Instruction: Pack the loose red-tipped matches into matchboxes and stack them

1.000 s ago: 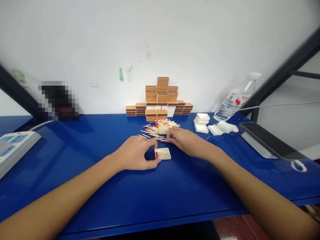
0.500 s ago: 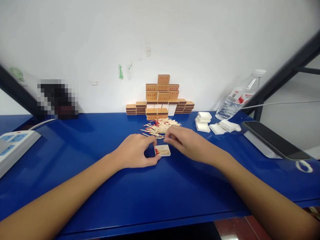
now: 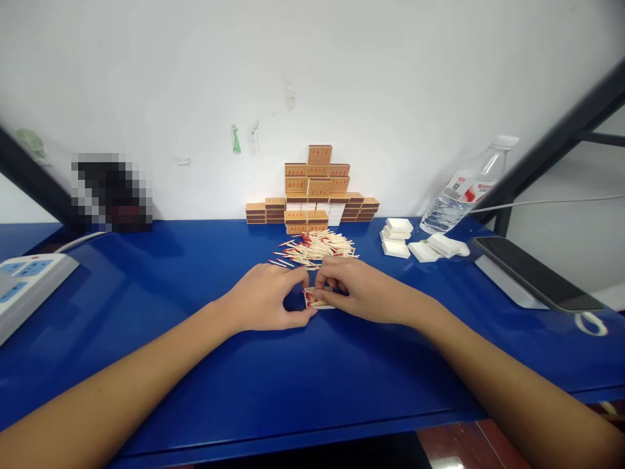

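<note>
My left hand (image 3: pixel 273 296) grips the left end of a small white matchbox tray (image 3: pixel 328 307) between thumb and forefinger, the tray resting on the blue table. Red-headed matches (image 3: pixel 311 298) lie inside it. Over the tray's right part, my right hand (image 3: pixel 359 290) is closed in a pinch on matches, its fingertips down among those in the tray. These fingers cover much of the tray. Just beyond both hands spreads a loose pile of matches (image 3: pixel 325 247), most red heads toward the left.
Orange matchboxes (image 3: pixel 319 170) are stacked against the wall behind the pile. To the right are white trays (image 3: pixel 398 228), a tilted water bottle (image 3: pixel 452 195) and a phone (image 3: pixel 537 273) on a white support. A power strip (image 3: pixel 34 280) lies on the blue table (image 3: pixel 273 397) at left.
My right hand has moved from the near edge of the match pile down and slightly left, into the tray. My left hand keeps its hold on the tray, nearly still.
</note>
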`<state>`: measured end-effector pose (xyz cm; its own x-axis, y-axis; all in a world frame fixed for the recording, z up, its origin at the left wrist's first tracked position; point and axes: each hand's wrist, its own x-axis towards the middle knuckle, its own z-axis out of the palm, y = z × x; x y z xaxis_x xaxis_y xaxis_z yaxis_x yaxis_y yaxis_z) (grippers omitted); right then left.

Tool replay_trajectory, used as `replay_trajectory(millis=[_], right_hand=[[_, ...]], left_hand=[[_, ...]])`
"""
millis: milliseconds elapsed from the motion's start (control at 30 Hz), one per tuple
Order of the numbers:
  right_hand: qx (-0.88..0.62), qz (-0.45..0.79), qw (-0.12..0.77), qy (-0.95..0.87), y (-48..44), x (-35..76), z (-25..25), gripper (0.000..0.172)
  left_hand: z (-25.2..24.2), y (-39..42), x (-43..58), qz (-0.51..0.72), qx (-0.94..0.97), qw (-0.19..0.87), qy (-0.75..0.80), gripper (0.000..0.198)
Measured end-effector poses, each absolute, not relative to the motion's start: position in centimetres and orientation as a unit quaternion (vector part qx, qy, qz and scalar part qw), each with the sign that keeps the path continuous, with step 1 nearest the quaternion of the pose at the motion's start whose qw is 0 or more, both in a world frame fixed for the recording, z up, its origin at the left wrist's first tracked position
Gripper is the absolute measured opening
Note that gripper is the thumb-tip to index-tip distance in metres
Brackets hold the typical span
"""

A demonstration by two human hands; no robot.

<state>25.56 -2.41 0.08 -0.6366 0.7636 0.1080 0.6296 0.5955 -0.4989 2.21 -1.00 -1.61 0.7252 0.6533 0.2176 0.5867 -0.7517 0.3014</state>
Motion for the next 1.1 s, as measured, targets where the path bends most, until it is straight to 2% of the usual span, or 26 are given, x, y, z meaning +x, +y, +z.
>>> replay_trajectory(millis=[233, 367, 667, 933, 1100], right_hand=[[-0.402, 0.218, 0.115, -0.882, -2.34, 26.72, 0.95, 0.018], [-0.406, 0.229, 0.128, -0.876, -2.39, 26.33, 0.74, 0.021], [-0.414, 0.208, 0.13, -0.877, -2.41, 26.33, 0.65, 0.014], [-0.418, 0.25, 0.119, -0.865, -2.31, 26.38, 0.56, 0.011], [-0.414, 0.265, 0.129, -0.861, -2.32, 26.18, 0.49, 0.016]], left_hand=[[-1.32, -0.95, 2.36, 0.147, 0.92, 0.105, 0.347, 0.029], [-1.28, -0.95, 2.34, 0.152, 0.921, 0.105, 0.343, 0.029], [-1.45, -1.01, 2.24, 0.158, 0.92, 0.105, 0.344, 0.029], [-1.14, -1.15, 2.28, 0.15, 0.92, 0.107, 0.345, 0.027], [-1.25, -1.14, 2.25, 0.151, 0.922, 0.105, 0.341, 0.028]])
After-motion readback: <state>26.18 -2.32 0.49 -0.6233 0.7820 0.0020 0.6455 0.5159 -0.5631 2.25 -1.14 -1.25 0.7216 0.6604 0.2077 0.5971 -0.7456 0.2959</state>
